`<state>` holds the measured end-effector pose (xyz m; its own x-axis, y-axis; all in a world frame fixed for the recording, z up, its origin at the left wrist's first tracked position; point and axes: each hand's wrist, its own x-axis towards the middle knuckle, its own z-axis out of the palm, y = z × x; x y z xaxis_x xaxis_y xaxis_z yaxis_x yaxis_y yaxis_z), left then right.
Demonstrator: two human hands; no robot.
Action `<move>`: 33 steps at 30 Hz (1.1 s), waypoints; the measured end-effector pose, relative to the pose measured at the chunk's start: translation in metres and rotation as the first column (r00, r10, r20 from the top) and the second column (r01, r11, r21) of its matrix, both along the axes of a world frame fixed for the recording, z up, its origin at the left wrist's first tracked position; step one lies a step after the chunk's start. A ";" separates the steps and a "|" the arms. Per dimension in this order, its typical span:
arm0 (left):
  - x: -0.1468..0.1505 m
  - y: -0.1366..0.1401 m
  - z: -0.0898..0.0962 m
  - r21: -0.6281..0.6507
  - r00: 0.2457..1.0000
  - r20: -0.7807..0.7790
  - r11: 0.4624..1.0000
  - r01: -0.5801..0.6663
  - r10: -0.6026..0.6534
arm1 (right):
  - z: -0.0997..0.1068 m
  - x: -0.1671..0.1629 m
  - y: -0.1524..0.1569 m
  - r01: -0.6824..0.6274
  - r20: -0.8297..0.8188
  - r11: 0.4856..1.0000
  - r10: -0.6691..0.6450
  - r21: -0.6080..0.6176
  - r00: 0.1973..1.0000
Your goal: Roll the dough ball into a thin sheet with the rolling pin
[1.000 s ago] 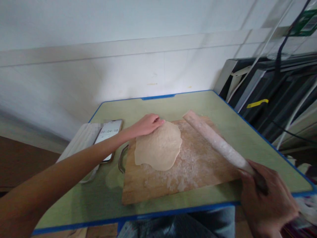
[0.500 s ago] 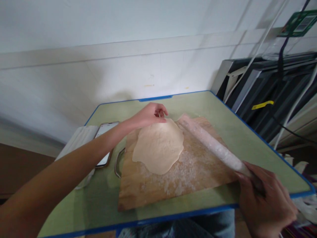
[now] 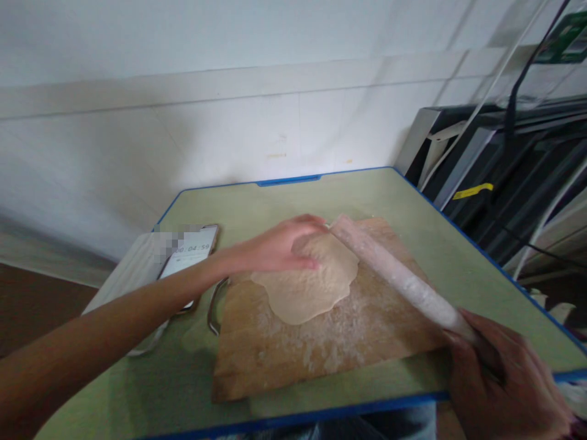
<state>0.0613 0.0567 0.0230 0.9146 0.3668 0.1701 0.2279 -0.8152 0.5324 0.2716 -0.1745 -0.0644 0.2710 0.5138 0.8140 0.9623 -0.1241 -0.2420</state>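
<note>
A thin, uneven round of dough [image 3: 312, 293] lies on a floured wooden cutting board [image 3: 261, 360]. My left hand [image 3: 298, 244] is over the dough's far left part, its thumb apart from the stretched fingers; the fingertips reach toward the far edge, and whether they press on the dough is hard to make out. In my right hand [image 3: 504, 373], at the board's near right corner, the near end of a flour-dusted rolling pin [image 3: 398, 275] is gripped. The pin slants across the board's right side, its far end close to my left fingertips.
A phone [image 3: 202, 244] showing a timer lies at the left beside white folded material [image 3: 123, 269]. The board's metal handle [image 3: 213, 305] sticks out on the left. A blue-edged green table [image 3: 284, 198] meets a white wall. Dark flat panels [image 3: 499, 165] and cables stand at the right.
My left hand has moved from the dough's far edge down over it, its curled fingers spreading out. The dough has shifted slightly to the right. My right hand still grips the rolling pin.
</note>
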 end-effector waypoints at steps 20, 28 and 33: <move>-0.048 -0.092 -0.008 0.822 0.968 -0.243 0.518 0.237 -0.057 | 0.000 0.000 0.002 0.013 -0.006 1.000 -0.013 0.005 1.000; -0.028 -0.086 0.005 0.830 0.999 0.036 0.558 -0.009 -0.038 | 0.001 -0.001 0.002 -0.011 0.003 1.000 0.011 0.018 1.000; -0.016 -0.110 -0.005 0.832 0.993 0.008 0.552 0.057 -0.115 | -0.003 0.001 0.003 0.002 0.019 1.000 -0.002 0.007 1.000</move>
<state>0.0456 -0.0532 0.0182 0.9124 -0.0436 0.4070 0.1262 -0.9159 -0.3810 0.2729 -0.1710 -0.0672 0.2564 0.5073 0.8227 0.9665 -0.1241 -0.2247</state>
